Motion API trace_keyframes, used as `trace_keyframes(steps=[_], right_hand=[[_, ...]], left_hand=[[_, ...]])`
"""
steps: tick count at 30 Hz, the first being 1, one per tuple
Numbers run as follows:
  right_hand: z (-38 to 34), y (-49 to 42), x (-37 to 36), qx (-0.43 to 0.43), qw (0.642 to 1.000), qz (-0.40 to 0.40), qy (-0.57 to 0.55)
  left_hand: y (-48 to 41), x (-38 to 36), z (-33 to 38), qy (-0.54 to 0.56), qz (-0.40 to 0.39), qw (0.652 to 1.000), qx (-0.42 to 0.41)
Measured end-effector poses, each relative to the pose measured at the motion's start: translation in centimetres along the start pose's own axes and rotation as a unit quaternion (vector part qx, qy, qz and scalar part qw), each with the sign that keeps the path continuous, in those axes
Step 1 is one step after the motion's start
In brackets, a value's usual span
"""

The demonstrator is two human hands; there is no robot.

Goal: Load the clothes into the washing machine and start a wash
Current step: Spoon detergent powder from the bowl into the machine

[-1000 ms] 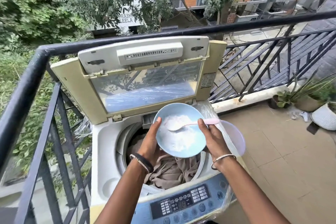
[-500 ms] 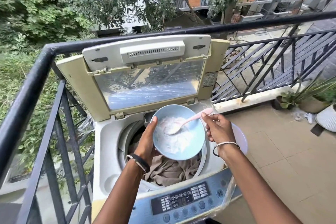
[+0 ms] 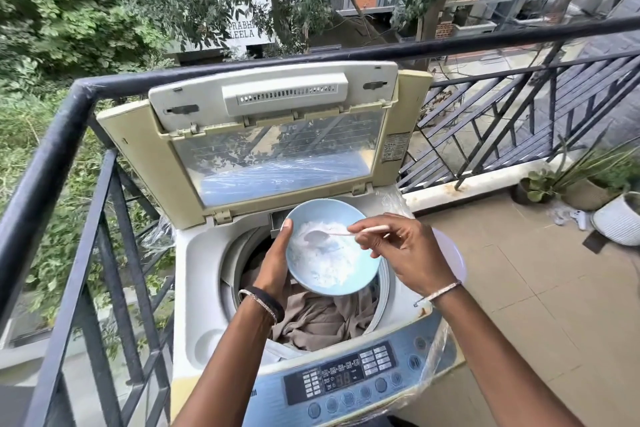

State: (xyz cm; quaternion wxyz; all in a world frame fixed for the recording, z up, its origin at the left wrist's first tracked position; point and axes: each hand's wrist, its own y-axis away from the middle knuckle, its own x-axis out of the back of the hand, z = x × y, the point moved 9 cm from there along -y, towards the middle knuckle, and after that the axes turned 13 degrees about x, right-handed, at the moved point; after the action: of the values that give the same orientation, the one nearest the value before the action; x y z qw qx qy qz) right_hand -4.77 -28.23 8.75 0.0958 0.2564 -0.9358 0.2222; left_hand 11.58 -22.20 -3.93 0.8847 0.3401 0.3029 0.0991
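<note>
Over the clothes (image 3: 311,319), bowl (image 3: 363,274), spoon (image 3: 313,236).

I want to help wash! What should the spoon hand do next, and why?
Probably scoop up some white powder: the right hand pinches the pink spoon, whose tip lies in the powder in the blue bowl, which the left hand holds over the brown clothes in the drum.

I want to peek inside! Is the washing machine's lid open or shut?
Open. The lid stands tipped up at the back, and brown clothes show in the drum.
</note>
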Motion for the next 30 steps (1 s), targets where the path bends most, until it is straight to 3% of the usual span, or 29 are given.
trace_keyframes(steps=[3,9,19,30], right_hand=[[-1.4,0.4,-0.7,0.064,0.996,-0.021,0.06],[0.8,1.4,0.0,-0.012,0.991,0.129,-0.015],[2.4,2.3,-2.5,-0.069,0.978,0.156,-0.122],[6.3,4.3,-3.3,-0.232,0.898,0.221,-0.303]], left_hand=[[0.0,0.5,0.1,-0.004,0.001,1.0,0.005],[0.6,1.1,0.2,-0.002,-0.012,1.0,0.006],[2.4,1.6,1.0,-0.049,0.04,0.997,-0.035],[2.0,1.6,1.4,-0.07,0.089,0.993,-0.045]])
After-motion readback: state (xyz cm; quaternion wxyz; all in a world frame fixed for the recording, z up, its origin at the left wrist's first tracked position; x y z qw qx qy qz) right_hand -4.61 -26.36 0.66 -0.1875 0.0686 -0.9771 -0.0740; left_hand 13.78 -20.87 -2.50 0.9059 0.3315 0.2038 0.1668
